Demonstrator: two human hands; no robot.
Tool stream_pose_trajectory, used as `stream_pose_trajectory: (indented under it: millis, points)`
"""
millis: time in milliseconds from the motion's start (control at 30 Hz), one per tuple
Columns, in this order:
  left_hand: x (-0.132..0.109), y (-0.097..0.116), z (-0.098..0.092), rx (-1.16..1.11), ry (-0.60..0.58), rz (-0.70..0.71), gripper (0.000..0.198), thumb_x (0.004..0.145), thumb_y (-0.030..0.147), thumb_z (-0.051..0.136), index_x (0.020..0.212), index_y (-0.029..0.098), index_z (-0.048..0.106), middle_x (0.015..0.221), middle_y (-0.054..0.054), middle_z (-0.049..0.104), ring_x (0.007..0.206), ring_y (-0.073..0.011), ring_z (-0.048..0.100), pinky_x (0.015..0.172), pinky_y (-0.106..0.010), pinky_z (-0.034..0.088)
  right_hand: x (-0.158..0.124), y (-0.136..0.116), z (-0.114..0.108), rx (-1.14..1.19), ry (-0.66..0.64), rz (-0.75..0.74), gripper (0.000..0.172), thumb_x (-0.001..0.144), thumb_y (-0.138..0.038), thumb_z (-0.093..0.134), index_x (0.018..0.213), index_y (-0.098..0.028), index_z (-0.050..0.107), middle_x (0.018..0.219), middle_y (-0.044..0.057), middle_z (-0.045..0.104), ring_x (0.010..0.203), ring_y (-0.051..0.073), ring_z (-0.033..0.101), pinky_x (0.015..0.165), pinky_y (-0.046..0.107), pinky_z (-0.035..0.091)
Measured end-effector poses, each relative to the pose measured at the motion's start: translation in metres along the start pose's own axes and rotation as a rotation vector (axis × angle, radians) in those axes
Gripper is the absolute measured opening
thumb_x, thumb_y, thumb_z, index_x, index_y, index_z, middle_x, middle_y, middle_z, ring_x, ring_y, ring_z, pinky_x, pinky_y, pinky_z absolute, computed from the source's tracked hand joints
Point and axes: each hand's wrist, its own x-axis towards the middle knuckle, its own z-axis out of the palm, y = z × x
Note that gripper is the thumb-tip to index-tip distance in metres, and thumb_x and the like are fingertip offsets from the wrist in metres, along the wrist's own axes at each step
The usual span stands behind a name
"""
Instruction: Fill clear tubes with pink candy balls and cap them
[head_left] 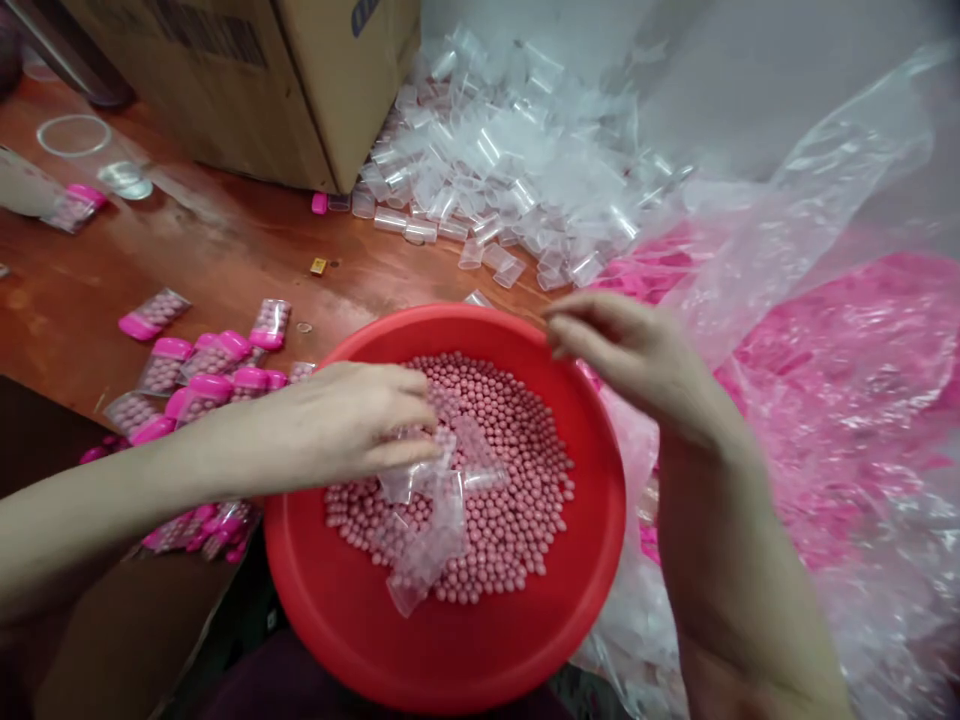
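Observation:
A red plastic basin [592,520] holds many small pink balls [517,450]. My left hand [367,415] reaches over it from the left, fingers curled down and closed on a clear plastic tube [409,470]. Several more clear tubes [442,520] lie below it on the balls, some blurred. Above the basin's upper right rim is my right hand [615,345], its fingers bent and drawn together; whatever is between the fingertips, if anything, does not show.
Filled tubes with pink caps [206,390] lie in a heap left of the basin. A cardboard box [225,90] stands behind. Empty clear tubes [510,150] are piled at the back. Clear plastic bags with pink pieces [832,370] fill the right. Another person's hand [30,185] shows far left.

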Motion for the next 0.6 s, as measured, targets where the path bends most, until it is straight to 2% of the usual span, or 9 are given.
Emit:
stream_pose_trajectory:
  millis: [33, 67, 133, 167, 267, 333, 433, 533, 600]
  points:
    - [0.003, 0.002, 0.004, -0.012, 0.001, -0.024, 0.030, 0.114, 0.037, 0.059, 0.106, 0.024, 0.085, 0.106, -0.006, 0.079, 0.091, -0.0194, 0.072, 0.084, -0.031, 0.059, 0.018, 0.017, 0.000, -0.081, 0.130, 0.034, 0.040, 0.106, -0.062, 0.067, 0.128, -0.031, 0.082, 0.117, 0.010, 0.084, 0.109, 0.035, 0.079, 0.109, 0.063, 0.064]
    - [0.004, 0.005, 0.008, -0.018, 0.007, -0.042, 0.032, 0.115, 0.035, 0.055, 0.109, 0.023, 0.084, 0.108, -0.008, 0.079, 0.094, -0.0202, 0.073, 0.087, -0.032, 0.059, 0.035, 0.035, 0.003, -0.153, 0.142, 0.052, 0.048, 0.102, -0.060, 0.073, 0.138, -0.028, 0.079, 0.125, 0.012, 0.082, 0.116, 0.038, 0.078, 0.113, 0.065, 0.062]
    - [0.000, 0.016, 0.022, -0.026, 0.011, -0.033, 0.030, 0.116, 0.034, 0.054, 0.117, 0.022, 0.082, 0.113, -0.009, 0.079, 0.099, -0.0213, 0.073, 0.090, -0.034, 0.059, 0.064, 0.065, 0.019, -0.215, -0.018, 0.036, 0.083, 0.089, -0.050, 0.088, 0.163, -0.023, 0.061, 0.152, 0.018, 0.071, 0.134, 0.043, 0.072, 0.120, 0.067, 0.058]
    - [-0.005, 0.022, 0.030, -0.027, 0.004, -0.015, 0.029, 0.116, 0.034, 0.055, 0.121, 0.023, 0.081, 0.117, -0.009, 0.078, 0.101, -0.0216, 0.073, 0.091, -0.035, 0.060, 0.075, 0.076, 0.029, -0.227, -0.117, -0.008, 0.089, 0.092, -0.045, 0.086, 0.171, -0.023, 0.051, 0.166, 0.020, 0.062, 0.144, 0.043, 0.068, 0.125, 0.066, 0.055]
    - [-0.023, 0.042, 0.051, -0.008, -0.041, 0.048, 0.027, 0.115, 0.030, 0.057, 0.133, 0.023, 0.076, 0.129, -0.012, 0.077, 0.109, -0.0240, 0.073, 0.097, -0.039, 0.061, 0.092, 0.090, 0.060, -0.342, -0.276, -0.143, 0.070, 0.107, -0.031, 0.069, 0.173, -0.023, 0.048, 0.186, 0.019, 0.039, 0.166, 0.043, 0.047, 0.135, 0.065, 0.041]
    - [-0.030, 0.050, 0.057, 0.012, -0.076, 0.073, 0.029, 0.114, 0.027, 0.057, 0.136, 0.022, 0.074, 0.138, -0.014, 0.075, 0.119, -0.0270, 0.071, 0.106, -0.043, 0.061, 0.096, 0.090, 0.074, -0.408, -0.296, -0.161, 0.054, 0.110, -0.024, 0.066, 0.163, -0.021, 0.059, 0.185, 0.018, 0.043, 0.167, 0.040, 0.041, 0.136, 0.061, 0.038]
    - [-0.019, 0.056, 0.057, 0.072, -0.095, 0.043, 0.029, 0.114, 0.026, 0.055, 0.134, 0.021, 0.075, 0.146, -0.017, 0.072, 0.132, -0.0324, 0.068, 0.115, -0.050, 0.057, 0.099, 0.089, 0.088, -0.313, -0.195, -0.005, 0.041, 0.108, -0.033, 0.075, 0.144, -0.017, 0.066, 0.155, 0.013, 0.073, 0.144, 0.032, 0.063, 0.126, 0.053, 0.047]
    - [0.010, 0.059, 0.063, 0.151, -0.118, -0.006, 0.034, 0.113, 0.031, 0.057, 0.139, 0.018, 0.075, 0.156, -0.021, 0.067, 0.145, -0.0397, 0.063, 0.121, -0.059, 0.054, 0.100, 0.089, 0.095, -0.201, -0.070, 0.168, 0.047, 0.110, -0.053, 0.071, 0.142, -0.019, 0.061, 0.127, 0.010, 0.082, 0.120, 0.030, 0.075, 0.118, 0.055, 0.053]
    - [0.028, 0.063, 0.074, 0.179, -0.173, 0.014, 0.045, 0.113, 0.040, 0.060, 0.151, 0.017, 0.071, 0.167, -0.024, 0.060, 0.156, -0.0468, 0.055, 0.124, -0.069, 0.050, 0.099, 0.087, 0.094, -0.158, -0.041, 0.185, 0.049, 0.114, -0.056, 0.064, 0.147, -0.020, 0.060, 0.136, 0.011, 0.080, 0.127, 0.031, 0.072, 0.122, 0.057, 0.050]
